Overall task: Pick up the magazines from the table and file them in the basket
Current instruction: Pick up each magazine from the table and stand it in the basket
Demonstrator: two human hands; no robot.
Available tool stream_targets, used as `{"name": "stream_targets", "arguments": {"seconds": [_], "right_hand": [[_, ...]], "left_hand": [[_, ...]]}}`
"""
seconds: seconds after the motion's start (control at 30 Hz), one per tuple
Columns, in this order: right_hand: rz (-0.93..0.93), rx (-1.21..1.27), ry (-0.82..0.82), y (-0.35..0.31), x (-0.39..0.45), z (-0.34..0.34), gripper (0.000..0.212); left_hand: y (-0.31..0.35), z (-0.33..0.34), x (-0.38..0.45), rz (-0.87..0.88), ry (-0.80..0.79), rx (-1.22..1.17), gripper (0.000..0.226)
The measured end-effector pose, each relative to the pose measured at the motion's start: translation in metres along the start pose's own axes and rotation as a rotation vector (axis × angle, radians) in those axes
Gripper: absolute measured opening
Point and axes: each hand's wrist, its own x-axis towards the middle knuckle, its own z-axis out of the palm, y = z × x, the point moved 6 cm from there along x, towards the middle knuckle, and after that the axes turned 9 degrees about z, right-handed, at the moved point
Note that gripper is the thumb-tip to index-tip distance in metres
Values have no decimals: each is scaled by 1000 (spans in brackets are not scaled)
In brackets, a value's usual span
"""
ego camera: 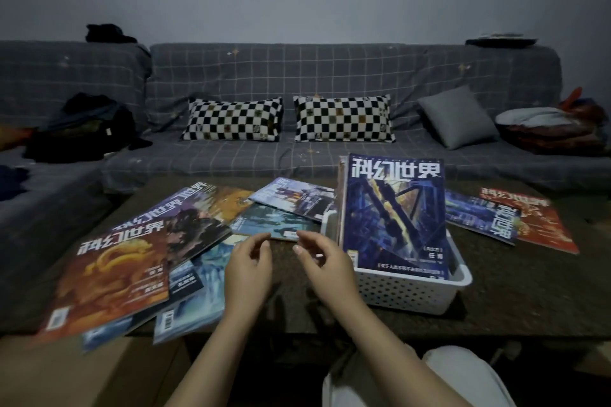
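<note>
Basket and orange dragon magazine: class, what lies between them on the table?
Head view: both hands, left and right, over bare table, between basket and orange dragon magazine.

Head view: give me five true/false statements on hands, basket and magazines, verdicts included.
1. Both hands hold nothing. True: the left hand and right hand hover over the table with loosely curled fingers.
2. The white basket is empty. False: magazines stand upright in it, a blue-cover magazine at the front.
3. The basket sits left of the hands. False: it is to their right.
4. An orange dragon-cover magazine lies at the near left, overhanging the table edge. True.
5. No magazines lie right of the basket. False: a red-cover magazine and another one lie there.
</note>
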Motion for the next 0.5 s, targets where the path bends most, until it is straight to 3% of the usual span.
{"name": "stream_targets", "arguments": {"seconds": [0.27, 0.5], "right_hand": [[220, -348, -179, 58, -1, 85, 43], [373, -445, -188, 69, 5, 112, 40]], "left_hand": [[-86, -46, -25, -229, -121, 330, 31], [-98, -51, -40, -177, -111, 375, 31]]}}
